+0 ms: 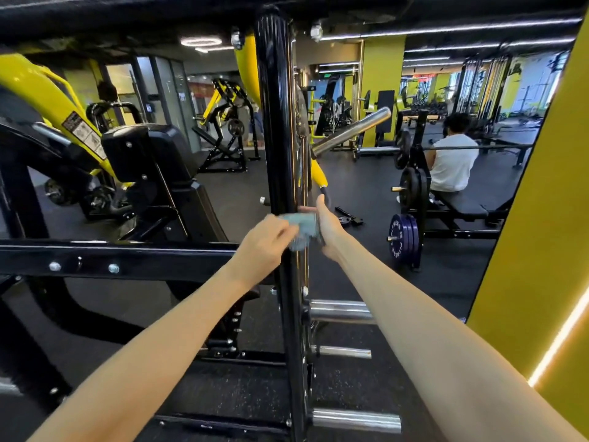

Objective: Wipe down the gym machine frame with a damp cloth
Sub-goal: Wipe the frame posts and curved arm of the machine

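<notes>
Gym machines in black and yellow fill the room behind the frame's upright post [280, 122]. A pale blue cloth [302, 224] sits against the post at mid-height, probably bunched to add pressure. The left hand [264, 242] pinches it with curled fingers. The right hand [330, 231] has its fingers hidden under the cloth, so I cannot tell its grip.

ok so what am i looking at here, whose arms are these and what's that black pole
This is one picture from a camera worn on a person's head, so the two bare arms are that person's own. The left hand and right hand hold a pale blue cloth against a black upright post, part of a gym machine frame. Shiny steel pegs stick out of the post lower down. Farther back, another person in a white top sits on a bench.
</notes>
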`<state>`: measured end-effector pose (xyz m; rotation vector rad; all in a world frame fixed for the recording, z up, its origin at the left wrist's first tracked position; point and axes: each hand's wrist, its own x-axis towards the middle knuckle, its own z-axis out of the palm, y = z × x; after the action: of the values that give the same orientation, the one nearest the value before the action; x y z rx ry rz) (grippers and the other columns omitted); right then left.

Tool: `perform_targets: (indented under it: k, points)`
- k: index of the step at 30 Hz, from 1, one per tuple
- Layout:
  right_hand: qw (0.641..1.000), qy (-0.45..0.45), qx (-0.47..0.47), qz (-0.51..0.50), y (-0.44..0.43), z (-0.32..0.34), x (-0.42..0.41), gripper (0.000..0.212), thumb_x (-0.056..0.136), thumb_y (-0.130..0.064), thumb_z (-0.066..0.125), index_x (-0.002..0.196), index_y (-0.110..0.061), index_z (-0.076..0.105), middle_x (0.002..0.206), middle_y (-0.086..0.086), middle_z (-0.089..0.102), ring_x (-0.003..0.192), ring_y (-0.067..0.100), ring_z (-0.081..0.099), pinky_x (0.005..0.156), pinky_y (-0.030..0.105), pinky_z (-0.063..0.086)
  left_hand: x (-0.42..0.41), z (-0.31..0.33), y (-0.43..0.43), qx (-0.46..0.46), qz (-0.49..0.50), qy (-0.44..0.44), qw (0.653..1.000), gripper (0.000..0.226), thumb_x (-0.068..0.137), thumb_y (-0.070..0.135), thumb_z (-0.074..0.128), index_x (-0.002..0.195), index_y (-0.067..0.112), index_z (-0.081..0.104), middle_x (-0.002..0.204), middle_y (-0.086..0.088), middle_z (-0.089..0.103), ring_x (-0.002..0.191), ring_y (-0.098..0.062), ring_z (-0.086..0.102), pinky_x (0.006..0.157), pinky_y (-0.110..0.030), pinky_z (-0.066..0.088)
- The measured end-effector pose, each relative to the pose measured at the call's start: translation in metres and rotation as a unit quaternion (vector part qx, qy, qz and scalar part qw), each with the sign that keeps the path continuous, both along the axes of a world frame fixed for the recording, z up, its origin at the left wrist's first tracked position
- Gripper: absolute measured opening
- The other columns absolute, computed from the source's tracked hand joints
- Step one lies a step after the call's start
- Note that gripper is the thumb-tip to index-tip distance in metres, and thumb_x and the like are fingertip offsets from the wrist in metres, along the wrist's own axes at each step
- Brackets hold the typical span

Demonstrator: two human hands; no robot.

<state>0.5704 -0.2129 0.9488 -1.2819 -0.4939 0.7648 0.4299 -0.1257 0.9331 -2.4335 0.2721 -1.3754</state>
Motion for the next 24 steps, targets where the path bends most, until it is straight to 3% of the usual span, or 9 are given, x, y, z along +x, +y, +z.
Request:
perform_targets:
  k: [1,5,8,11,13,17,19,21,24]
  points:
    - [1.000,-0.009,-0.004,-0.005,0.000,0.001,0.000,0.058,0.102,-0.052,0.022,0.097,-0.013,0.063,0.097,0.002,0.065,0.088,0.014,0.062,0.077,0.027,0.052,0.002,-0.016,-0.002,0.014,-0.004,0.033,0.999,0.033,0.101,0.004,0.038,0.095,-0.009,0.067,0.086,-0.016,0.056,0.074,-0.027,0.047,0.070,-0.037,0.047]
    - [1.000,-0.021,-0.003,0.001,-0.001,0.001,0.000,0.054,0.104,-0.048,0.020,0.096,-0.016,0.063,0.103,0.001,0.061,0.099,0.015,0.056,0.090,0.027,0.042,0.006,-0.034,-0.010,0.044,0.010,0.102,0.994,0.027,0.097,-0.001,0.041,0.095,-0.009,0.067,0.080,-0.017,0.059,0.071,-0.025,0.045,0.062,-0.039,0.049]
    - [1.000,-0.017,-0.002,0.000,0.000,0.002,0.000,0.058,0.102,-0.053,0.023,0.104,-0.012,0.063,0.100,0.005,0.067,0.089,0.017,0.062,0.082,0.030,0.047,0.009,0.002,-0.001,-0.009,0.009,-0.012,1.000,0.022,0.096,0.001,0.049,0.097,-0.011,0.068,0.085,-0.017,0.056,0.073,-0.025,0.046,0.064,-0.036,0.048]
    - [1.000,-0.012,-0.003,0.002,0.004,-0.003,0.006,0.064,0.099,-0.059,0.025,0.121,-0.011,0.060,0.120,0.009,0.065,0.104,0.021,0.060,0.090,0.032,0.044,0.011,0.015,0.004,-0.096,0.007,-0.106,0.990,0.034,0.102,0.008,0.043,0.096,-0.013,0.069,0.093,-0.012,0.048,0.078,-0.022,0.047,0.069,-0.029,0.046]
    - [1.000,-0.009,-0.004,0.011,0.005,-0.007,0.010,0.061,0.101,-0.056,0.023,0.120,-0.011,0.061,0.119,0.009,0.063,0.107,0.022,0.060,0.094,0.032,0.046,0.007,-0.004,-0.001,-0.097,0.018,-0.036,0.994,0.036,0.103,0.013,0.043,0.094,-0.010,0.069,0.092,-0.009,0.047,0.076,-0.019,0.046,0.064,-0.026,0.044]
    - [1.000,-0.016,-0.007,0.021,0.001,-0.009,0.013,0.060,0.103,-0.050,0.019,0.131,-0.011,0.055,0.143,0.008,0.048,0.135,0.022,0.042,0.103,0.029,0.034,0.001,-0.060,-0.001,-0.075,0.026,0.174,0.982,0.045,0.093,0.059,0.031,0.082,0.026,0.060,0.075,0.012,0.051,0.064,-0.001,0.045,0.060,-0.013,0.038]
    - [1.000,-0.017,-0.004,0.024,-0.001,-0.007,0.009,0.059,0.104,-0.049,0.020,0.130,-0.010,0.054,0.140,0.006,0.050,0.132,0.019,0.045,0.100,0.029,0.036,-0.005,-0.056,-0.001,-0.081,0.052,0.228,0.969,0.029,0.102,0.027,0.044,0.093,0.012,0.066,0.080,0.001,0.057,0.070,-0.008,0.048,0.064,-0.019,0.044]
    - [1.000,-0.012,-0.004,0.022,0.001,-0.007,0.010,0.055,0.103,-0.049,0.021,0.117,-0.012,0.059,0.125,0.004,0.058,0.116,0.016,0.052,0.091,0.027,0.040,-0.007,-0.040,-0.002,-0.038,0.013,0.143,0.989,0.022,0.092,0.008,0.051,0.101,-0.003,0.067,0.087,-0.010,0.058,0.076,-0.020,0.050,0.067,-0.033,0.051]
    - [1.000,0.005,0.011,0.021,0.003,0.001,0.004,0.062,0.100,-0.057,0.027,0.109,-0.008,0.063,0.115,0.009,0.067,0.115,0.025,0.059,0.104,0.037,0.043,0.000,0.012,-0.009,-0.147,0.054,-0.012,0.988,0.028,0.100,0.018,0.048,0.099,0.002,0.070,0.093,-0.001,0.051,0.079,-0.015,0.050,0.070,-0.034,0.052]
